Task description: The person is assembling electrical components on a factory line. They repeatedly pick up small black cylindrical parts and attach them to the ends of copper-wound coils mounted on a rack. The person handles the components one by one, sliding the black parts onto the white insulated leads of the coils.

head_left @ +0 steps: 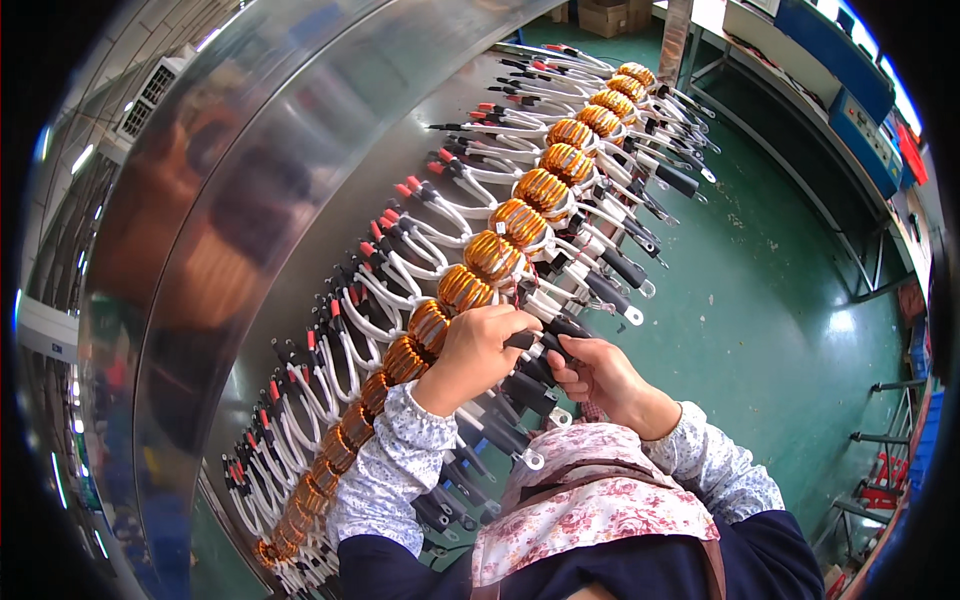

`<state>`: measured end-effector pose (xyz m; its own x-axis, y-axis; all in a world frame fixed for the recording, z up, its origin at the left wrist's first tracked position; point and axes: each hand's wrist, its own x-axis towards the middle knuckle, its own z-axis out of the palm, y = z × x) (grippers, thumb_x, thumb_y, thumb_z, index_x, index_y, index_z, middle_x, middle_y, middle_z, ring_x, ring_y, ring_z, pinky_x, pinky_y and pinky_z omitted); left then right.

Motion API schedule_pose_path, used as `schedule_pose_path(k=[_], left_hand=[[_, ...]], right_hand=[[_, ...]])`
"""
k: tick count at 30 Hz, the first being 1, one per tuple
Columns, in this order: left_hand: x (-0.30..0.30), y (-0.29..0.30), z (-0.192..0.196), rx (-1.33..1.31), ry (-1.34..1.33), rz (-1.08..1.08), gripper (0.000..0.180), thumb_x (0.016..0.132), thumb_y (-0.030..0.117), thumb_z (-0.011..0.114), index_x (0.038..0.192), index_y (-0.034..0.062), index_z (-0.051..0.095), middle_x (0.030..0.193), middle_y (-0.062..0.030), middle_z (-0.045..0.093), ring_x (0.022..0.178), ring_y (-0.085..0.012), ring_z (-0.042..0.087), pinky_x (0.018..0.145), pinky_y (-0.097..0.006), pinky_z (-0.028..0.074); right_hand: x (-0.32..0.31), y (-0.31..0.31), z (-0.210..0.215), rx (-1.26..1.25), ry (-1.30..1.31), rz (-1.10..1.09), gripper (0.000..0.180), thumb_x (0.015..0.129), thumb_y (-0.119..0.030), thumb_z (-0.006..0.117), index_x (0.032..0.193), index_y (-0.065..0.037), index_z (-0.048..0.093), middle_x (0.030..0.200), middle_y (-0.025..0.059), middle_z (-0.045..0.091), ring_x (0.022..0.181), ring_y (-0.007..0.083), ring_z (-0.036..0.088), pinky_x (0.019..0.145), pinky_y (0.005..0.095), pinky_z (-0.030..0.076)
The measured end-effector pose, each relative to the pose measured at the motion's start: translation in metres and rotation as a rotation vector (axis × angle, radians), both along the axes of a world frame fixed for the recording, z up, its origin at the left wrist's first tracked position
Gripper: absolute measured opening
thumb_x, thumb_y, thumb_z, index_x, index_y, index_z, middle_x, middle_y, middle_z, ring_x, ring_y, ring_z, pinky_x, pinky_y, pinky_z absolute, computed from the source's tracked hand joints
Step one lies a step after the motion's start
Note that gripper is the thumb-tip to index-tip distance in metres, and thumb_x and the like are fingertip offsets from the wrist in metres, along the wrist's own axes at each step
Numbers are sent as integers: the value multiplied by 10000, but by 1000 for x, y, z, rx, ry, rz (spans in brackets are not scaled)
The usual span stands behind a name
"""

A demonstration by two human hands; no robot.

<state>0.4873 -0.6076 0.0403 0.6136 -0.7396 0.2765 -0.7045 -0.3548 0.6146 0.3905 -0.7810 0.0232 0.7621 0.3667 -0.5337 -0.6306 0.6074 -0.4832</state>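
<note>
A long row of copper-wound toroid coils (494, 255) lies on a metal bench (330, 200), each with white leads ending in red and black sleeved terminals. My left hand (478, 350) is closed on a black-sleeved lead (522, 340) next to one coil (430, 325). Just to its right, my right hand (600, 378) pinches another black-sleeved lead (562, 345), its fingers curled around it. Both hands are close together at the near middle of the row. My forearms wear floral sleeve covers (395, 465).
A curved shiny metal wall (200, 250) rises behind the bench on the left. Green floor (790, 310) spreads to the right, with blue cabinets (850, 100) and metal frames (880, 270) along its far side. Cardboard boxes (600, 15) stand at the top.
</note>
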Motion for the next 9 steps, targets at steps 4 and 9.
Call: schedule_pose_path(k=[4, 9], left_hand=[[-2, -2, 10, 11, 109, 5, 144, 747, 68, 705, 884, 41, 671, 754, -112, 657, 662, -240, 645, 619, -339, 495], [-15, 3, 22, -178, 547, -203, 165, 803, 211, 674, 879, 65, 687, 765, -91, 683, 631, -197, 629, 640, -270, 500]], right_hand=[[1, 0, 3, -51, 26, -11, 310, 981, -304, 393, 785, -97, 516, 619, -65, 394, 502, 56, 255, 463, 217, 205], [-19, -6, -6, -200, -47, 25, 432, 956, -415, 451, 866, -17, 593, 602, -23, 458, 499, 77, 378, 475, 221, 288]])
